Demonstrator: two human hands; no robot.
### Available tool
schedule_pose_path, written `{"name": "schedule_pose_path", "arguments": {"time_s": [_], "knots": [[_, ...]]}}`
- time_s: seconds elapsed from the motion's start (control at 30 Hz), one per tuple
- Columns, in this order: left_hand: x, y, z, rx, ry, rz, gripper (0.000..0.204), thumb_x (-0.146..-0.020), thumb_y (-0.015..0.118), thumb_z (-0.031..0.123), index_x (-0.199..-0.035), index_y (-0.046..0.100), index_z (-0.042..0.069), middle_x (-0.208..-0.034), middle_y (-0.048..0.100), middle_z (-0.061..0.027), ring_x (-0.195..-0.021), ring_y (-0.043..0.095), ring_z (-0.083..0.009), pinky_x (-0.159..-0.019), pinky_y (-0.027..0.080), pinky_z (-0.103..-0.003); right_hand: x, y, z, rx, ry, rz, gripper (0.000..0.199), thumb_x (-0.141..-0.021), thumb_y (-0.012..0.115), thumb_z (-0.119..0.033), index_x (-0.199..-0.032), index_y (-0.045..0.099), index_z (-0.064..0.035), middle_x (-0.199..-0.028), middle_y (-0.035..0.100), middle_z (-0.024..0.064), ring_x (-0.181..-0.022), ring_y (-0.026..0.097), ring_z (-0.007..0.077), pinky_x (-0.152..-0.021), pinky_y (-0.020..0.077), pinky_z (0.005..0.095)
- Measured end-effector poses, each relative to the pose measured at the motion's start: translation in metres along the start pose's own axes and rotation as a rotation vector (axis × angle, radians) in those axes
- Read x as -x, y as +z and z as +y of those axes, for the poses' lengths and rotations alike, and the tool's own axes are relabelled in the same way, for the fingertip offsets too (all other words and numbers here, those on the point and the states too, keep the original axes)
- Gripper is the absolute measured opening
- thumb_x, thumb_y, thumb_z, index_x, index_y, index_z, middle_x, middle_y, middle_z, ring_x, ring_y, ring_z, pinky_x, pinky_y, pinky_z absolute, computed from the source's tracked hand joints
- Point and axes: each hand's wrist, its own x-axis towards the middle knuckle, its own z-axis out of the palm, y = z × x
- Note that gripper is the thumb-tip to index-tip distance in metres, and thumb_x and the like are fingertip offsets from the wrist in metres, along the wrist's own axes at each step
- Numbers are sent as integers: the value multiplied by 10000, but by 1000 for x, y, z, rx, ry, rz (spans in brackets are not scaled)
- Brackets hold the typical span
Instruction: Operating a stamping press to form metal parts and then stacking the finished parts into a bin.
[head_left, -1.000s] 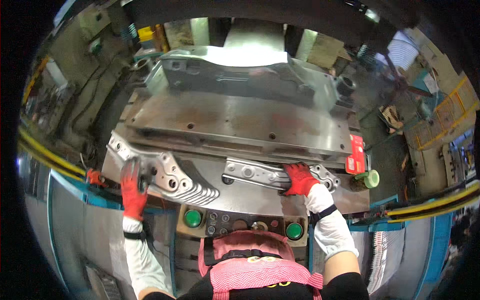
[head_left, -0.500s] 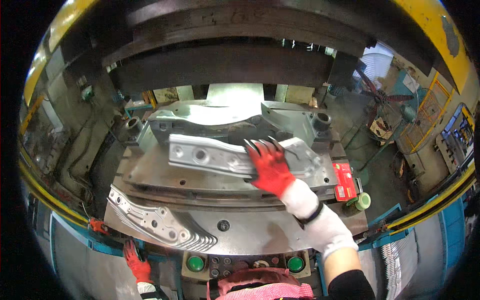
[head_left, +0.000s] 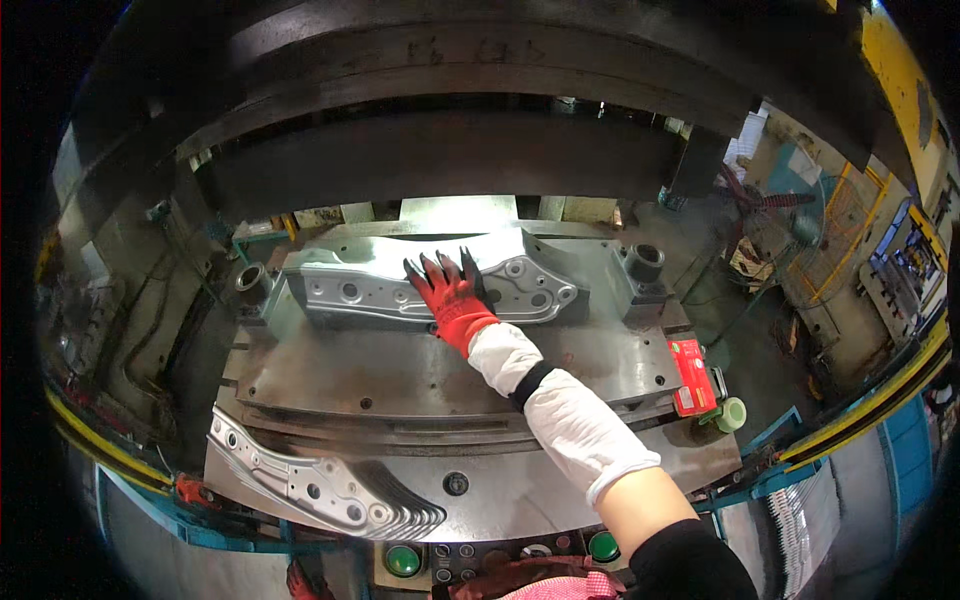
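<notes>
My right hand, in a red glove with dark fingertips, lies with spread fingers over the middle of a stamped metal bracket. This long, silvery piece has holes and raised ribs and rests on the die under the press; the hand hides part of it. At the lower edge, left of the control panel, only a piece of my red-gloved left hand shows, its fingers not clear. Closer to me, a row of nested stamped brackets sits on the left of the press bed.
The press's dark upper ram hangs above the die. Guide bushings stand at both die corners. On the right lie a red box and a pale green round container. Green buttons sit on the control panel at the front.
My right hand has carried the bracket away from me and left, onto the die, and its fingers are now spread. My left hand has moved lower, mostly out of view.
</notes>
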Motion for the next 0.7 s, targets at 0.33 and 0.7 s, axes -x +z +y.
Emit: {"name": "schedule_pose_path", "arguments": {"time_s": [0.33, 0.7], "knots": [[-47, 37, 50, 161, 168, -112, 658, -771, 581, 296, -1312, 346, 3, -1276, 431, -208, -1182, 378, -393, -1012, 276, -458, 28, -34, 56, 12, 108, -117, 1081, -498, 770, -469, -1387, 218, -201, -1389, 275, 115, -1316, 180, 325, -1058, 15, 559], [-13, 137, 44, 576, -70, -564, 931, -705, 705, 374, -1361, 182, -30, -1368, 332, -206, -1249, 352, -307, -1003, 328, -385, 237, -124, 59, -500, 345, 66, 846, -642, 705, -369, -1336, 331, -62, -1411, 190, 220, -1307, 168, 401, -1072, 105, 502]]}}
